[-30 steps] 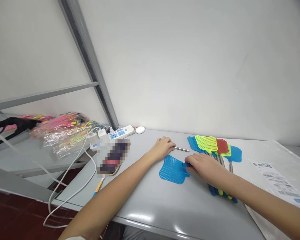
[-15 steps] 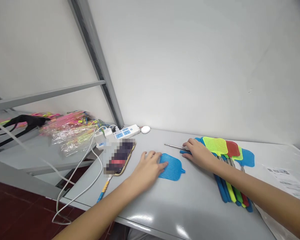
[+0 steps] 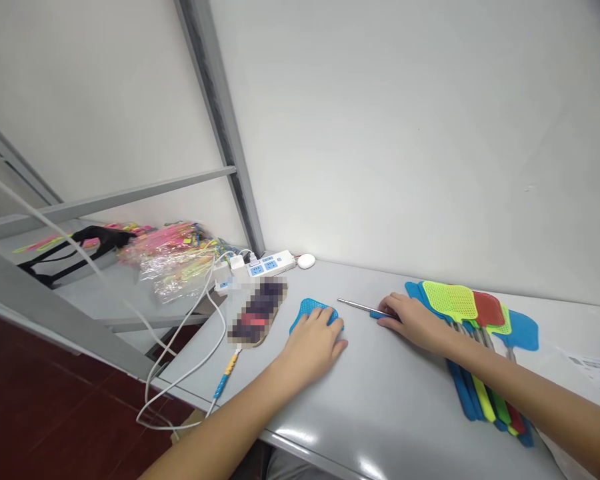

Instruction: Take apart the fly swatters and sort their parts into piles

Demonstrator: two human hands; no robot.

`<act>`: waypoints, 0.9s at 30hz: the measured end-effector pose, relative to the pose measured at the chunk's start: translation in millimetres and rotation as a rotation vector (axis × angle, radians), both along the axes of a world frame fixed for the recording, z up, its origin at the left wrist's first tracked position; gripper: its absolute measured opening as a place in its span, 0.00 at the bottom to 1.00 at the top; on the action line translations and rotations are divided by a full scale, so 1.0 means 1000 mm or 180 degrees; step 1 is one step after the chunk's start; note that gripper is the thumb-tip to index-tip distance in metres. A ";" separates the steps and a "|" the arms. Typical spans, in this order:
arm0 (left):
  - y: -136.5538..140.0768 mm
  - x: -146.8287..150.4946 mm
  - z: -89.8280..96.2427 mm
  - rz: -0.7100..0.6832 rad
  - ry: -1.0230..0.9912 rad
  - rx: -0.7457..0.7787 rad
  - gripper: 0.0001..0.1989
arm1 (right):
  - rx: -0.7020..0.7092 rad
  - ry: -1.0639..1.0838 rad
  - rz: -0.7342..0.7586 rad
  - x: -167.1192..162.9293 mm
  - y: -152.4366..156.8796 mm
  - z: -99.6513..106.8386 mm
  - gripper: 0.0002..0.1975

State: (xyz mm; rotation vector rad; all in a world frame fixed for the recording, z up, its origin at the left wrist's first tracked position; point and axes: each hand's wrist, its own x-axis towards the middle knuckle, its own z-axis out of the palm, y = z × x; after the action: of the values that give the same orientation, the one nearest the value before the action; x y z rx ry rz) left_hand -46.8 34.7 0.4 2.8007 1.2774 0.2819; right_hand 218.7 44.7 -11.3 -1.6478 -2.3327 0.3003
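The left hand [image 3: 314, 341] partly hides the blue mesh head [image 3: 306, 305]; label print [image 3: 597, 365] seems illegible.

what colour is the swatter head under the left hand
Blue; the swatter head shows best in the head view, partly covered by the left hand.

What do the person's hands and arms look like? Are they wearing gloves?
The left hand and right hand are bare, with no gloves, rings or bracelets that I can see. Both forearms are bare too, with no sleeves in view.
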 end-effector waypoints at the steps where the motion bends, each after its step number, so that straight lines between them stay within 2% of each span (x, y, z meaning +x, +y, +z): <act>1: 0.000 -0.001 -0.002 0.0062 0.0014 0.0007 0.14 | -0.0020 0.0005 0.0020 0.000 -0.002 0.000 0.12; 6: 0.004 -0.014 -0.008 0.0273 0.0022 0.0078 0.13 | -0.0083 0.0011 0.0055 -0.001 -0.008 -0.004 0.12; 18: 0.010 -0.026 -0.007 0.0663 0.0088 0.0179 0.07 | -0.0181 -0.0007 0.0025 -0.005 -0.007 -0.007 0.13; 27: 0.011 -0.030 -0.008 0.0628 0.0002 0.0303 0.07 | -0.0174 0.0061 0.0046 -0.004 -0.004 -0.011 0.13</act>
State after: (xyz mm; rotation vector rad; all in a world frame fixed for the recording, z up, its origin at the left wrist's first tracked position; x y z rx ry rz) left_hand -76.6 45.7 -7.6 2.7520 1.5842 0.3595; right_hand 214.9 40.8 -21.9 -1.6460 -2.3432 0.3846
